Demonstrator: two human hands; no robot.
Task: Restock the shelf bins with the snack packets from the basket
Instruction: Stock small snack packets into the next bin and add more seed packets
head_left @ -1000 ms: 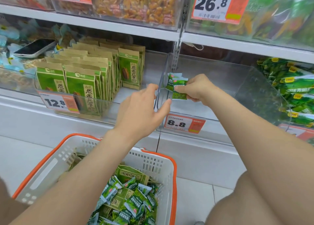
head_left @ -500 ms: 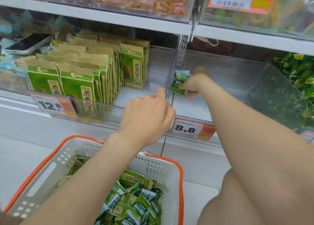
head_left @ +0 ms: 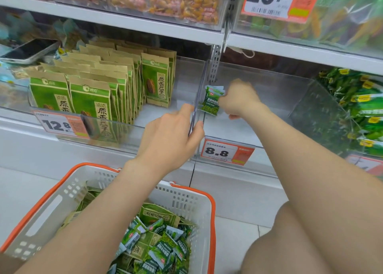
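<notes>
Head view: pinches one small green packet [head_left: 211, 102] in the right hand [head_left: 238, 100], low inside the clear bin [head_left: 265, 87], just beside the clear divider [head_left: 196, 112]. Grips that divider with the left hand [head_left: 170, 138], thumb one side, fingers the other. Probably handles light, soft, crinkly, with slick film; best taken by a sealed edge, not squeezed. Leaves many more heaped in the basket [head_left: 211, 215].

The shelf bins [head_left: 259, 83] are clear glossy plastic, the basket [head_left: 186, 199] matt white plastic, and its snack packets [head_left: 165, 251] shiny film.
</notes>
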